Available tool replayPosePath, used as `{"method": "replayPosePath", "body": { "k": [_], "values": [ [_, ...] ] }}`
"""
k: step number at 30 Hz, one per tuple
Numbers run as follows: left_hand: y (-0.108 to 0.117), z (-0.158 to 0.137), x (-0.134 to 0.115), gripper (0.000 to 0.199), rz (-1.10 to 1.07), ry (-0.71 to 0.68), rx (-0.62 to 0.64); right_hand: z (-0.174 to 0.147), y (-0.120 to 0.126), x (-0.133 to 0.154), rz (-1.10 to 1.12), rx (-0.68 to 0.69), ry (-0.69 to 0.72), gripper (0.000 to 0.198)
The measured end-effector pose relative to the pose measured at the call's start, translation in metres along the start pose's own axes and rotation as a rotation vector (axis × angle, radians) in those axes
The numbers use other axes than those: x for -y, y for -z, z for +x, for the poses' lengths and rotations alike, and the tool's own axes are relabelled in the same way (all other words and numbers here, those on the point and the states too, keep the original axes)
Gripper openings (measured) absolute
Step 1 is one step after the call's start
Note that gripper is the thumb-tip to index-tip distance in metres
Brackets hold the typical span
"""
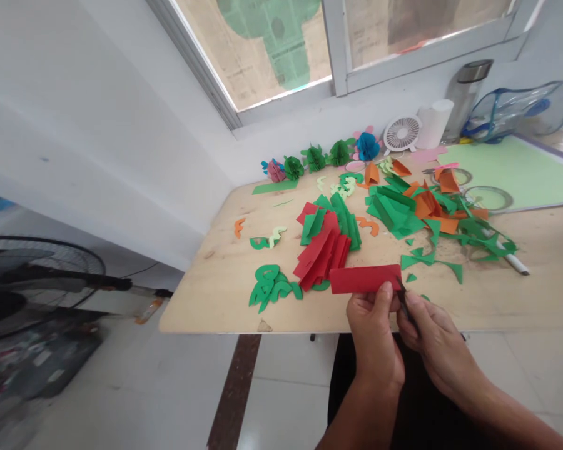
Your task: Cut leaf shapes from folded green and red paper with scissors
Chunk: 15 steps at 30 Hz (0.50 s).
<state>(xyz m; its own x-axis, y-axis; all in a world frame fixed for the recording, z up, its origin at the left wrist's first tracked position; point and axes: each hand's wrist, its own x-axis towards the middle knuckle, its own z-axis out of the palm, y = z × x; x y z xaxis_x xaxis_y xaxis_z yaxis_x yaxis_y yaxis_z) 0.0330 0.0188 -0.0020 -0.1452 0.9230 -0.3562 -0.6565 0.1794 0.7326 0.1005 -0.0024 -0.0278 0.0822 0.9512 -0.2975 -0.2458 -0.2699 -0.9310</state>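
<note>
My left hand pinches the lower edge of a folded strip of red paper just above the table's front edge. Closed around dark-handled scissors, my right hand is at the strip's right end, where the blades meet the paper. Beyond the strip lies a stack of red folded papers, with green folded papers behind it. Left of them is a small pile of green cut-out shapes.
Green scraps, orange papers, a marker and tape rolls lie right. Paper ornaments, a small fan and a bottle line the wall. A floor fan stands left of the table.
</note>
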Motion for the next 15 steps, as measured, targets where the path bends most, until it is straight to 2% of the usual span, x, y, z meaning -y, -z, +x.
{"method": "replayPosePath", "body": {
  "k": [7,15],
  "values": [
    [0.0018,0.0008,-0.0011,0.021,-0.033,-0.006,0.026,-0.0006,0.0012,-0.0016,-0.014,-0.001,-0.003,0.051],
    [0.0029,0.0033,0.0007,0.025,0.006,0.015,-0.014,0.0001,0.0026,-0.0058,-0.045,0.009,-0.012,0.051]
  ]
}}
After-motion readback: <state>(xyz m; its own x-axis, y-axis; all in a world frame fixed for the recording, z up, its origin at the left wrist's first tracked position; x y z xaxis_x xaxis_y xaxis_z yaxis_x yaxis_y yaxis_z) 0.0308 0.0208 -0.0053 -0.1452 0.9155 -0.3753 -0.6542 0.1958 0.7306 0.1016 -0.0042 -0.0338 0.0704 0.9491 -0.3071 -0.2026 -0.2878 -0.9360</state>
